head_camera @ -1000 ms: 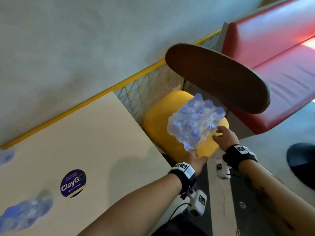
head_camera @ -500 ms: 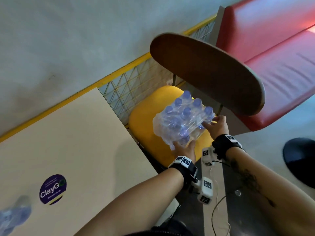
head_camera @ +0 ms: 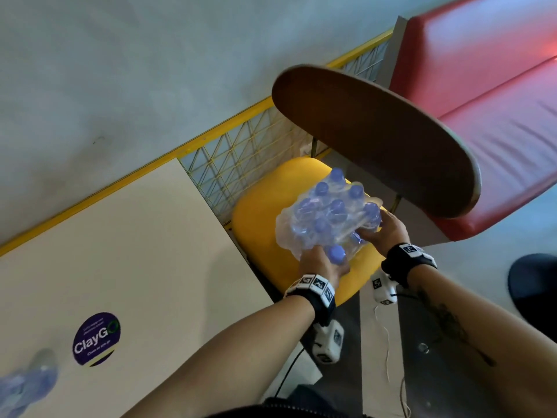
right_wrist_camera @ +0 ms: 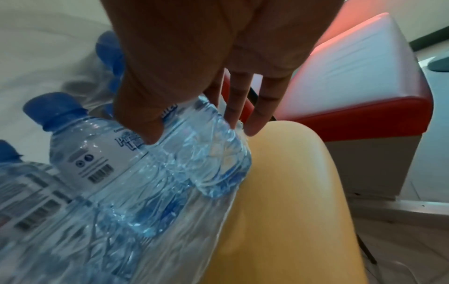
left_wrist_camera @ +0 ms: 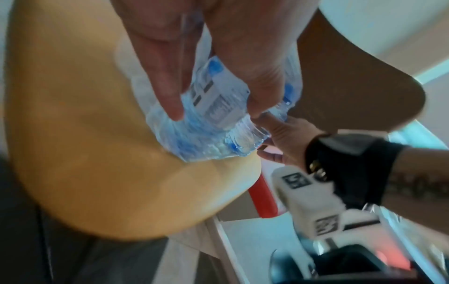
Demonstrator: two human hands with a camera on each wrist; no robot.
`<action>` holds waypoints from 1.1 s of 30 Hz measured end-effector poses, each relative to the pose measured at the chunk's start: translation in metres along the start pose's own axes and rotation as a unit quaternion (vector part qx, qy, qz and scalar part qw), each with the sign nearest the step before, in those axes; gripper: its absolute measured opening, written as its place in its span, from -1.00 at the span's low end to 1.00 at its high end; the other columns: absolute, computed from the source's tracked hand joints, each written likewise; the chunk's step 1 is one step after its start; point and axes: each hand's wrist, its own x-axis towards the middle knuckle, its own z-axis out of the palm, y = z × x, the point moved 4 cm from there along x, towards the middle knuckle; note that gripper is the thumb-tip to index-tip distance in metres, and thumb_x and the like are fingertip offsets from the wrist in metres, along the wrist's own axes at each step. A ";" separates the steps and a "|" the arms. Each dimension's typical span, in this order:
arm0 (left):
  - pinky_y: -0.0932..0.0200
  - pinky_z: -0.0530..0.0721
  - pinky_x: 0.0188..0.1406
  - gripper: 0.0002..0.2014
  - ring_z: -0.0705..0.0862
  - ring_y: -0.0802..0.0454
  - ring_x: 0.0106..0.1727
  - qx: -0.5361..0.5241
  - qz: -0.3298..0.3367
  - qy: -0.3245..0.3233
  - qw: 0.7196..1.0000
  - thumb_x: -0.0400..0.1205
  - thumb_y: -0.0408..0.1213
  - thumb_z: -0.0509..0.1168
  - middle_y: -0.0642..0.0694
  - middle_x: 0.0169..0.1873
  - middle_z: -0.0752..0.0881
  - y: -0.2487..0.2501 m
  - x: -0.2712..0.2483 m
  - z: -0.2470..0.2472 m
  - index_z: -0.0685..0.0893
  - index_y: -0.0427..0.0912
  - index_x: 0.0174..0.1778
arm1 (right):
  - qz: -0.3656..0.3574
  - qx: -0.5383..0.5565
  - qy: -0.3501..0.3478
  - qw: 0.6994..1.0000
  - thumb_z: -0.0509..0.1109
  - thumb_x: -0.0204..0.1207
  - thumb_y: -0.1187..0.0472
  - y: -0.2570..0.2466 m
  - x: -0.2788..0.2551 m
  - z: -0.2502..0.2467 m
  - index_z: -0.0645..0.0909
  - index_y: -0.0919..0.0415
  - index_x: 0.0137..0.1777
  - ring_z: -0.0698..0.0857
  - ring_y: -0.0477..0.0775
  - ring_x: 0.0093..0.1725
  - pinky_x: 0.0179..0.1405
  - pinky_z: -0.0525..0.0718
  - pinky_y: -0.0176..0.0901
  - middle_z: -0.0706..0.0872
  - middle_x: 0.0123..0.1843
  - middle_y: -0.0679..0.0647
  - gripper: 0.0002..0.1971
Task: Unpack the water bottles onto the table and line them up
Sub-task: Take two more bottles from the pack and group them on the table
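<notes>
A shrink-wrapped pack of water bottles (head_camera: 328,215) with blue caps sits tilted over the yellow chair seat (head_camera: 259,224), caps toward me. My left hand (head_camera: 319,262) grips its near end, thumb and fingers curled round one bottle (left_wrist_camera: 218,107) through the film. My right hand (head_camera: 381,230) holds the right side. In the right wrist view, its thumb presses on a bottle (right_wrist_camera: 145,182) and its fingers reach behind the base. Whether the pack touches the seat is hidden. The beige table (head_camera: 120,267) lies to the left.
Loose blurred bottles (head_camera: 24,384) lie at the table's near left corner, by a round purple sticker (head_camera: 96,339). The chair's brown backrest (head_camera: 376,140) overhangs the pack. A red bench (head_camera: 497,101) stands behind, and a yellow wire grid (head_camera: 241,158) runs along the wall.
Both hands have closed round the pack. It has shifted toward the seat's front edge and tilted more toward me.
</notes>
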 end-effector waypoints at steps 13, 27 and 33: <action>0.08 0.70 -0.28 -0.53 0.65 -0.02 -0.27 0.099 0.161 0.014 0.982 0.27 0.24 0.52 0.04 -0.25 0.67 -0.081 -0.090 -0.134 0.57 -0.03 -0.20 | -0.105 -0.057 -0.140 0.983 0.75 0.13 -0.03 -0.037 -0.152 0.037 0.69 -0.14 0.03 0.76 -0.07 -0.10 -0.11 0.70 -0.04 0.80 -0.08 -0.15 -0.54; 0.12 0.66 -0.20 -0.54 0.68 0.09 -0.23 0.089 -0.170 0.132 0.972 0.19 0.34 0.42 0.12 -0.25 0.66 -0.452 -0.262 -0.304 0.57 0.06 -0.25 | -0.326 -0.075 -0.416 0.846 0.73 0.15 -0.02 -0.279 -0.350 0.294 0.68 -0.01 0.27 0.67 -0.11 0.06 0.06 0.61 -0.28 0.73 0.13 -0.09 -0.37; 0.10 0.65 -0.13 -0.52 0.70 -0.02 -0.15 0.056 -0.231 0.164 0.957 0.12 0.34 0.41 0.11 -0.20 0.65 -0.546 -0.307 -0.357 0.59 0.12 -0.21 | -0.374 -0.130 -0.472 0.788 0.66 0.24 0.09 -0.389 -0.442 0.397 0.72 0.20 0.06 0.74 0.19 0.02 0.08 0.70 0.09 0.79 0.02 0.12 -0.59</action>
